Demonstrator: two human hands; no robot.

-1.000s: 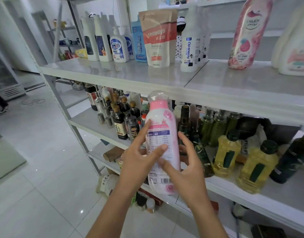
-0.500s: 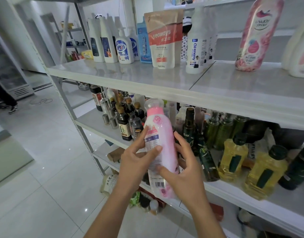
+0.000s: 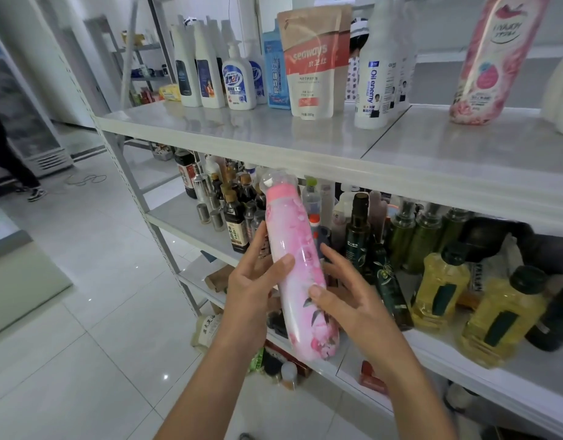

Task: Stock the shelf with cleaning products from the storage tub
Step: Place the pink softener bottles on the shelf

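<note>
A tall pink bottle (image 3: 294,265) with a flower print and a clear cap is held upright in front of the shelving, its cap just below the edge of the upper shelf (image 3: 274,138). My left hand (image 3: 254,287) grips its left side, thumb across the front. My right hand (image 3: 343,293) holds its right side, thumb on the front and fingers behind. A matching pink bottle (image 3: 493,58) stands on the upper shelf at the right. No storage tub is in view.
White cleaner bottles (image 3: 210,77), a seaways pouch (image 3: 312,65) and an Oil enemy bottle (image 3: 374,81) line the back of the upper shelf. The shelf below holds dark sauce bottles (image 3: 235,223) and yellow oil bottles (image 3: 439,287). A person's legs (image 3: 7,160) are at the far left.
The bottle has turned in my hands: its printed label side faced me before, the pink flowered side faces me now. It also tilted slightly, top to the left.
</note>
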